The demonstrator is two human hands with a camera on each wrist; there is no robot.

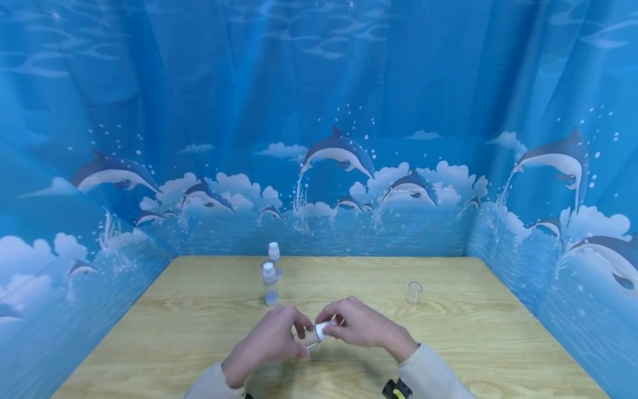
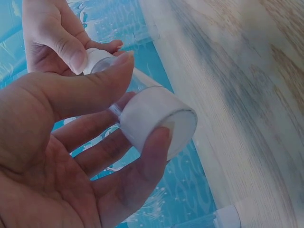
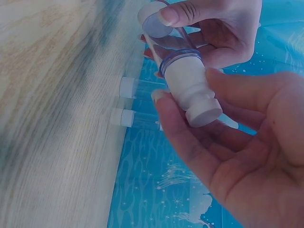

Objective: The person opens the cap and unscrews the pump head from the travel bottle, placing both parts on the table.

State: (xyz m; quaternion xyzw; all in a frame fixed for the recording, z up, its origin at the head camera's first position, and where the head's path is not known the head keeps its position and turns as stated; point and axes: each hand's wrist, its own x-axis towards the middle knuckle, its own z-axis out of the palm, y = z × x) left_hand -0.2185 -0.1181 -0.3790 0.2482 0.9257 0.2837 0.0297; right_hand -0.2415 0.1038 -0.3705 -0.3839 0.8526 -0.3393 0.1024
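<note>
Right wrist view: I see the left hand [image 3: 223,35] gripping a clear bottle [image 3: 167,45], right hand [image 3: 254,135] pinching its white top [image 3: 186,78] (two similar bottles [image 1: 270,285] beyond).

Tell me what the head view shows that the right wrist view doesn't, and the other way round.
Only the head view: the clear cup on the right of the table, and the pale sleeves.

Only the right wrist view: the white base of the held bottle, hidden by the left hand in the head view.

Both: left hand, right hand, held bottle, two standing bottles, table, blue curtain.
</note>
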